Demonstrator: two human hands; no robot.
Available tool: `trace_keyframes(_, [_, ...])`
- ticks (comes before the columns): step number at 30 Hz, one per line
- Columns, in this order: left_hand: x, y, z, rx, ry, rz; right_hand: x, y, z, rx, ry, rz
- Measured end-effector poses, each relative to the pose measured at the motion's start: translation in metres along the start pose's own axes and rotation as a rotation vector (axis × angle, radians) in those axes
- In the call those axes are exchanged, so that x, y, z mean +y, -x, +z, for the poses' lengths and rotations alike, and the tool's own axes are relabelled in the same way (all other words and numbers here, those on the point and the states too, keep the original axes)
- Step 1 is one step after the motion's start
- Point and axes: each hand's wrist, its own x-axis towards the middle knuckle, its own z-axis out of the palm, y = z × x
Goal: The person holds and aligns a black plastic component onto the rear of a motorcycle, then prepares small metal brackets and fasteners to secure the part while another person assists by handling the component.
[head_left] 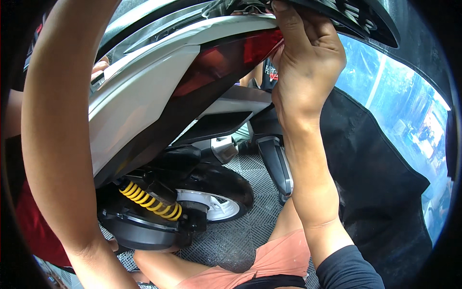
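Rising from the bottom, my right hand (310,58) is at the tail end of a white scooter. Its thumb points up and its fingers curl in beside the red tail light (255,48), under a curved black piece (353,19). Whatever the fingers grip is hidden behind them. Along the left side reaches my left arm (57,120), its hand beyond the top edge. Between my arms runs the scooter's white side panel (144,86), with a dark lower trim.
Below the panel are a yellow spring shock absorber (151,201), a rear wheel (224,204) and a silver-tipped exhaust (224,149). Grey grid tiles (260,178) cover the floor. A black sheet (380,178) hangs at right. Another person's fingers (100,66) show beyond the panel.
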Motion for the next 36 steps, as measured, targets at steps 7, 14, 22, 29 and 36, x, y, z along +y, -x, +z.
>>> trace_keyframes(7, [-0.022, -0.006, -0.007, -0.176, 0.131, 0.047, 0.021, -0.01, -0.013, 0.08, 0.253, -0.159])
trace_keyframes(14, [-0.02, -0.009, -0.016, -0.23, 0.123, 0.084, 0.032, -0.013, -0.023, 0.095, 0.569, -0.306])
trace_keyframes(22, [0.0, -0.007, -0.029, -0.352, -0.155, 0.002, 0.026, -0.008, -0.008, 0.165, 0.498, -0.258])
trace_keyframes(29, [-0.003, 0.002, -0.038, -0.434, -0.324, 0.096, 0.021, -0.008, -0.006, 0.165, 0.525, -0.265])
trace_keyframes(36, [-0.016, -0.002, -0.023, -0.253, -0.397, 0.272, 0.019, -0.005, -0.006, 0.207, 0.29, -0.032])
